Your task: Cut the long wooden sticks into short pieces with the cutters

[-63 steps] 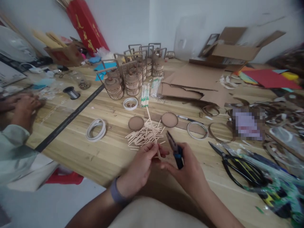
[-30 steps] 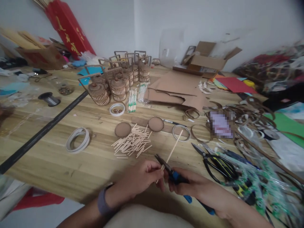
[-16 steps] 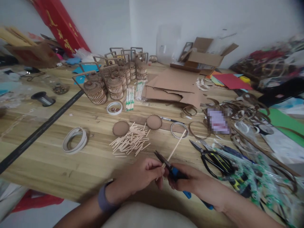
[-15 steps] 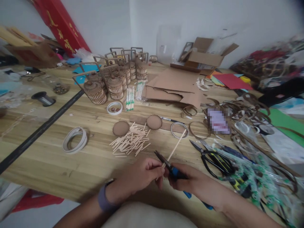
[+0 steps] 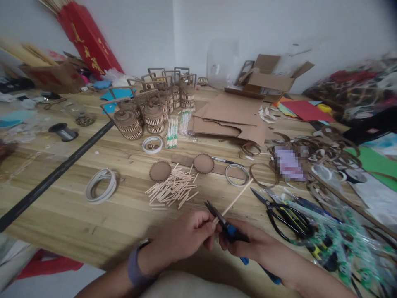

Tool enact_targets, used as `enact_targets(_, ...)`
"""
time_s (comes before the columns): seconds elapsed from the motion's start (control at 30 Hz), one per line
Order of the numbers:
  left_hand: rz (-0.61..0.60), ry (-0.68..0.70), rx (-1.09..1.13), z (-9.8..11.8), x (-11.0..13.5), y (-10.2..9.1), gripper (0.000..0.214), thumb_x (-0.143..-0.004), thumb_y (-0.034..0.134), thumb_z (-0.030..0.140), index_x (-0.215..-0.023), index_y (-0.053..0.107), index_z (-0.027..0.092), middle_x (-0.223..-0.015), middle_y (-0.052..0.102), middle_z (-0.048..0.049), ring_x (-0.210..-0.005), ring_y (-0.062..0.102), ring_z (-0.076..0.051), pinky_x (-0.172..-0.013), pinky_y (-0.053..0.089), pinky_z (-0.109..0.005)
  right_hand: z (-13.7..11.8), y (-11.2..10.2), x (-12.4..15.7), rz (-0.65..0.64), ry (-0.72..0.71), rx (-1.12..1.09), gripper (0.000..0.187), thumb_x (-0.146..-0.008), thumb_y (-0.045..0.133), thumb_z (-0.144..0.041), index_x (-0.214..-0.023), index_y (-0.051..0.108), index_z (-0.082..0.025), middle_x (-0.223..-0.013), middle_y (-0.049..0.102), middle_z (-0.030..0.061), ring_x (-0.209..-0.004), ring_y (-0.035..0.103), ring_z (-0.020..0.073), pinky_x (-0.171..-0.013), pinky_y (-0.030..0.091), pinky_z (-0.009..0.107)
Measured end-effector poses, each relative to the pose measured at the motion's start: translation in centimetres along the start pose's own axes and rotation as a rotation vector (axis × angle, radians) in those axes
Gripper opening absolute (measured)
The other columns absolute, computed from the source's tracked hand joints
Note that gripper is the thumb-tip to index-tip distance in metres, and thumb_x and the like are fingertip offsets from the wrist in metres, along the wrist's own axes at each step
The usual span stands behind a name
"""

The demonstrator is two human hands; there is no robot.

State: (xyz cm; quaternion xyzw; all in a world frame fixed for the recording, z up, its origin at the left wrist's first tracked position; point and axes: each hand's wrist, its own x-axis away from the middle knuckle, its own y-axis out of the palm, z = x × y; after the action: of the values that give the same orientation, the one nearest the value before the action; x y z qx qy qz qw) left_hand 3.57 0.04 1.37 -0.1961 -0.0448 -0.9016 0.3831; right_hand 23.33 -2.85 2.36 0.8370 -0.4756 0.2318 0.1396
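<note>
In the middle front, my left hand [image 5: 190,231] is closed, pinching the near end of a thin wooden stick [image 5: 237,199]. The stick slants up to the right, its far end close to a white ring. My right hand [image 5: 248,242] is wrapped round blue-handled pliers [image 5: 228,229], whose dark jaws lie across the stick just beyond my left fingertips. Whether the jaws are fully closed on the stick, I cannot tell. Ahead of my left hand lies a pile of short cut sticks [image 5: 173,188]. Two round cardboard discs with scalloped rims [image 5: 160,171] lie beside the pile.
Small tiered baskets with handles [image 5: 153,116] stand at the back left. Rolls of white strip [image 5: 101,186] lie on the left. To the right are black scissors [image 5: 287,217], plastic wrappers [image 5: 344,248] and brown strips. Cardboard sheets [image 5: 226,109] lie behind.
The view has shifted slightly, so the table's things appear lower and further right. Both hands keep their grips, and the stick and pliers stay together in nearly the same pose.
</note>
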Motion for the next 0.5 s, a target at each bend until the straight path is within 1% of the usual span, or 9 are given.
enact_targets(0.13,0.002,-0.027,-0.004,0.4,0.13,0.11,0.031,-0.092,0.039,0.043,-0.082,0.057,0.019,-0.062,0.053,0.0038,-0.054,0.042,-0.012,-0.054,0.03,-0.024,-0.28,0.14,0.19,-0.014,0.025,-0.039,0.027,-0.067,0.058,-0.028,-0.092,0.065,-0.02,-0.078,0.055,-0.0019,-0.073,0.046,0.0146,-0.064,0.035,0.024)
enact_targets(0.23,0.009,-0.028,-0.001,0.33,0.12,0.17,0.032,-0.091,0.039,0.044,-0.08,0.056,0.019,-0.061,0.05,0.0041,-0.055,0.042,-0.012,-0.055,0.031,-0.024,-0.15,0.2,0.17,0.03,0.042,-0.001,0.026,-0.067,0.057,-0.026,-0.091,0.063,-0.019,-0.075,0.055,-0.0021,-0.071,0.046,0.0145,-0.063,0.035,0.025)
enact_targets(0.4,0.023,0.007,-0.013,-0.31,-0.12,0.36,0.033,-0.092,0.038,0.044,-0.08,0.055,0.019,-0.061,0.047,0.0047,-0.056,0.041,-0.012,-0.057,0.031,-0.025,0.1,0.18,-0.42,0.056,-0.022,0.106,0.018,-0.066,0.056,-0.024,-0.084,0.058,-0.02,-0.07,0.047,-0.0038,-0.064,0.04,0.013,-0.058,0.033,0.025)
enact_targets(0.5,0.032,0.013,-0.009,-0.46,-0.25,0.4,0.031,-0.093,0.037,0.041,-0.08,0.054,0.018,-0.062,0.046,0.0049,-0.057,0.042,-0.012,-0.058,0.033,-0.024,-0.23,0.33,-0.74,0.07,-0.041,0.12,0.017,-0.068,0.057,-0.025,-0.084,0.057,-0.019,-0.071,0.049,-0.003,-0.066,0.042,0.0139,-0.061,0.035,0.025)
